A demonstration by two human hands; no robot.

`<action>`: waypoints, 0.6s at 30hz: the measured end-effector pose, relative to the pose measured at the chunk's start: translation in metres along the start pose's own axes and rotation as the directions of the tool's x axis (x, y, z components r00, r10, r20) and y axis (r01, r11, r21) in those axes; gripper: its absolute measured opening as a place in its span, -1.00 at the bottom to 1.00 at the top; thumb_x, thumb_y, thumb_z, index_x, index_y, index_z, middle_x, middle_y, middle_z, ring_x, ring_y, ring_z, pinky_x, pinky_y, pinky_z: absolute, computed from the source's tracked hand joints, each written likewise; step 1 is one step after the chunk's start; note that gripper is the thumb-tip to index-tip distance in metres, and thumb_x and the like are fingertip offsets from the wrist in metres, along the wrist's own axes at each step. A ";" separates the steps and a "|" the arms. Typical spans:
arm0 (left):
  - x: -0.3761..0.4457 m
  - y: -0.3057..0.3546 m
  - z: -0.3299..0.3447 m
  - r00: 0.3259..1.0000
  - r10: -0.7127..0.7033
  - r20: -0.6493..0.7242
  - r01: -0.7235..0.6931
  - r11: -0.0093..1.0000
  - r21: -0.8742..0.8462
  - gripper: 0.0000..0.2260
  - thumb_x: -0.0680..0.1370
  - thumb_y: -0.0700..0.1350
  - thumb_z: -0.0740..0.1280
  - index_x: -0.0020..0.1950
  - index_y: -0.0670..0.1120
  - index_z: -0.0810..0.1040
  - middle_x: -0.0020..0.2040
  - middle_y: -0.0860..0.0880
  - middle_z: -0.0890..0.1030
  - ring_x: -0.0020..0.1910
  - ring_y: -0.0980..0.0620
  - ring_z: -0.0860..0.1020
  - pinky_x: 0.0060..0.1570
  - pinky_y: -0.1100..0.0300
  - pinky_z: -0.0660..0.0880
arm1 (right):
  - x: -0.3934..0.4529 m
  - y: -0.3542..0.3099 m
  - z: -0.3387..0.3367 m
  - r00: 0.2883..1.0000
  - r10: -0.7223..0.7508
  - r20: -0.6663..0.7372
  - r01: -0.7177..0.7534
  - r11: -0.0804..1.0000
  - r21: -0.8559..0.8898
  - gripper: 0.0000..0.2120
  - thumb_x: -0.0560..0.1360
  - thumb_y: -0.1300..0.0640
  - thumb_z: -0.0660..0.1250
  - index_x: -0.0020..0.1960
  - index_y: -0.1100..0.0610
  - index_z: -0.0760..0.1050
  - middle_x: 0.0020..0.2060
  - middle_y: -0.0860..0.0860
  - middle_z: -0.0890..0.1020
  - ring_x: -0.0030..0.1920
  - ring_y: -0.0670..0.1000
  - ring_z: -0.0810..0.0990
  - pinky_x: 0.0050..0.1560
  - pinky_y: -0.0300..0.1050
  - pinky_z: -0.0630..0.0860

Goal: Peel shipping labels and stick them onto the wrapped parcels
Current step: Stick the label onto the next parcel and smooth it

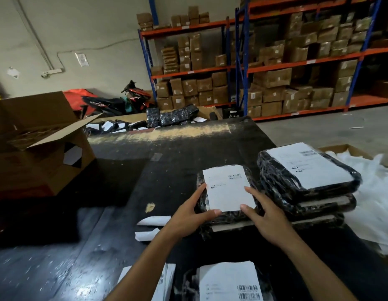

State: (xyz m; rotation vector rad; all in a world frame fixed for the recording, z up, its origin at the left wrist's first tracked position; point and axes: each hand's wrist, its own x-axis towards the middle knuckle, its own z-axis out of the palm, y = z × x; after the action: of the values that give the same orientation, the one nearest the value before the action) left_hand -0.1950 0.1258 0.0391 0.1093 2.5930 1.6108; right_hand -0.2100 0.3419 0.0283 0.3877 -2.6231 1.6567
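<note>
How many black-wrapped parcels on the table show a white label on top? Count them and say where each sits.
3: one black-wrapped parcel with a white label under both hands, one topping the right stack, one at the near edge. Stacked parcels underneath may hide labels.

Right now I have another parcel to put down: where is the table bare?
Free: the dark table top between the open cardboard box and the parcel stack, beyond the hands. Crowded: label backings by the left hand; near-edge parcel.

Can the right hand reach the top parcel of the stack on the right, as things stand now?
Probably yes: the right hand is beside that stack, and nothing lies between them.
</note>
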 end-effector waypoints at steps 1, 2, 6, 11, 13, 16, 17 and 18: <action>-0.002 0.001 0.000 1.000 -0.006 -0.012 0.006 1.000 -0.002 -0.22 0.36 0.14 0.48 0.49 0.24 0.16 0.40 0.20 0.41 0.37 0.16 0.40 0.40 0.03 0.34 | -0.001 0.001 0.002 0.999 -0.029 -0.023 0.029 1.000 -0.010 -0.56 0.51 0.05 0.32 0.36 -0.15 0.35 0.45 -0.04 0.32 0.46 -0.04 0.23 0.35 -0.15 0.23; -0.004 0.002 0.001 1.000 -0.013 -0.024 0.013 1.000 -0.009 -0.21 0.36 0.12 0.49 0.49 0.23 0.16 0.41 0.19 0.41 0.37 0.15 0.40 0.40 0.01 0.34 | -0.002 0.000 0.003 0.997 -0.057 -0.045 0.056 0.998 -0.017 -0.57 0.51 0.06 0.32 0.35 -0.14 0.36 0.45 -0.02 0.31 0.47 -0.03 0.21 0.36 -0.16 0.22; -0.018 0.007 0.003 0.996 -0.010 -0.090 0.007 0.999 -0.041 -0.18 0.38 0.02 0.51 0.51 0.17 0.12 0.44 0.19 0.34 0.40 0.17 0.34 0.43 0.04 0.30 | -0.013 -0.010 0.006 0.991 -0.103 -0.086 0.103 0.995 -0.010 -0.55 0.50 0.09 0.34 0.36 -0.14 0.37 0.51 0.00 0.18 0.50 -0.05 0.12 0.30 -0.21 0.15; -0.045 0.026 0.009 0.991 0.034 -0.133 -0.039 0.999 -0.034 -0.14 0.31 0.12 0.52 0.51 0.16 0.15 0.44 0.18 0.35 0.40 0.18 0.35 0.42 0.02 0.31 | -0.036 -0.027 -0.006 0.982 -0.166 -0.095 0.166 0.986 -0.002 -0.56 0.50 0.08 0.35 0.34 -0.15 0.37 0.49 -0.02 0.21 0.38 -0.23 0.09 0.29 -0.23 0.15; -0.058 0.035 0.009 0.991 0.043 -0.127 -0.047 0.999 -0.026 -0.20 0.36 0.03 0.52 0.47 0.24 0.15 0.41 0.18 0.39 0.36 0.15 0.41 0.38 0.05 0.37 | -0.049 -0.033 -0.011 0.977 -0.182 -0.109 0.182 0.983 -0.010 -0.57 0.49 0.07 0.35 0.33 -0.14 0.38 0.47 -0.02 0.25 0.41 -0.22 0.10 0.30 -0.23 0.14; -0.085 0.043 0.010 0.993 0.058 -0.103 -0.061 0.998 -0.023 -0.31 0.43 -0.14 0.48 0.35 0.32 0.18 0.26 0.25 0.50 0.21 0.23 0.50 0.19 0.28 0.49 | -0.080 -0.037 -0.010 0.978 -0.174 -0.116 0.173 0.985 -0.021 -0.57 0.49 0.07 0.35 0.33 -0.13 0.39 0.45 -0.02 0.31 0.49 -0.08 0.13 0.34 -0.20 0.16; -0.096 0.045 0.011 0.994 0.062 -0.096 -0.064 0.998 -0.021 -0.34 0.44 -0.16 0.48 0.32 0.33 0.21 0.18 0.32 0.50 0.15 0.29 0.51 0.11 0.36 0.50 | -0.091 -0.039 -0.009 0.980 -0.164 -0.112 0.162 0.986 -0.021 -0.57 0.49 0.07 0.35 0.33 -0.13 0.39 0.44 -0.02 0.33 0.50 -0.05 0.15 0.36 -0.17 0.18; -0.108 0.046 0.012 0.994 0.063 -0.088 -0.064 0.998 -0.015 -0.35 0.43 -0.16 0.48 0.30 0.34 0.24 0.12 0.37 0.50 0.12 0.33 0.50 0.09 0.38 0.49 | -0.103 -0.040 -0.008 0.982 -0.155 -0.110 0.153 0.988 -0.021 -0.58 0.49 0.06 0.36 0.32 -0.14 0.39 0.43 -0.02 0.34 0.49 -0.04 0.18 0.38 -0.13 0.21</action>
State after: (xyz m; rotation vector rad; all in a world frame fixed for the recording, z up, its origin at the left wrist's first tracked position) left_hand -0.0860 0.1451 0.0788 0.1238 2.6652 1.6966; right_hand -0.1025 0.3533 0.0527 0.4708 -2.4548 1.5657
